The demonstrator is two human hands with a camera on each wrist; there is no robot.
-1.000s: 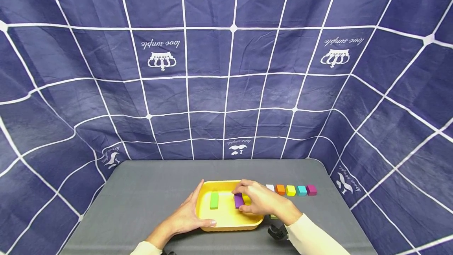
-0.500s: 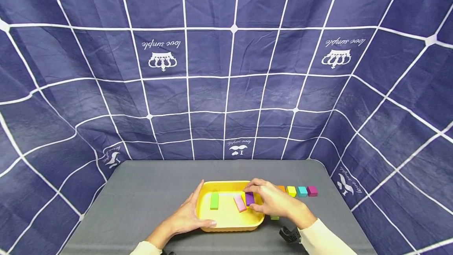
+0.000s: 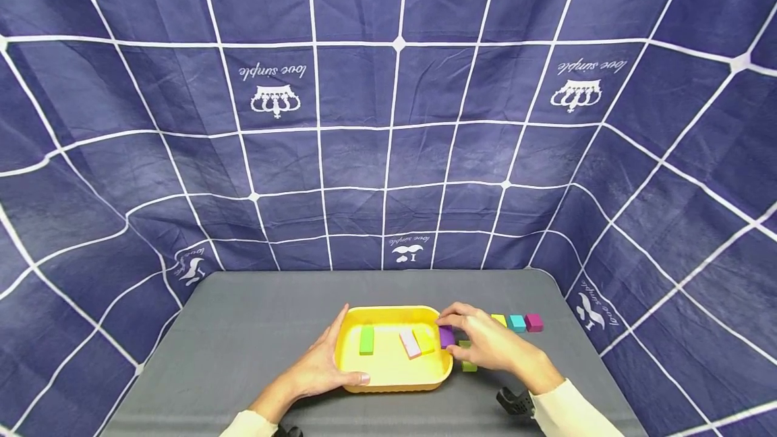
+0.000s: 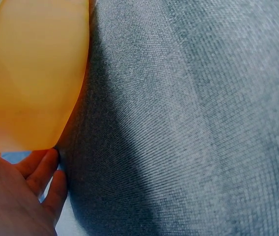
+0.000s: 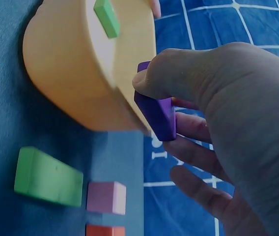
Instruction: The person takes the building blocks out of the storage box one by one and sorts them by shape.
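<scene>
My left hand holds the left end of a yellow plastic tub, thumb over the front rim and fingers along the side. In the left wrist view, its fingers bend at the tub's end. My right hand pinches a purple block between thumb and fingers, right at the tub's right rim. The right wrist view shows this purple block tilted and raised beside the rim. Inside the tub lie a green block, a pink block and a yellow block.
Right of the tub, a light green block sits on the grey table. A row with a yellow block, teal block and magenta block continues rightward, partly behind my right hand. Blue gridded cloth hangs around the table.
My right hand has carried the purple block rightward, from over the tub's inside to its right rim. The pink and yellow blocks are uncovered in the tub. The left hand stays put.
</scene>
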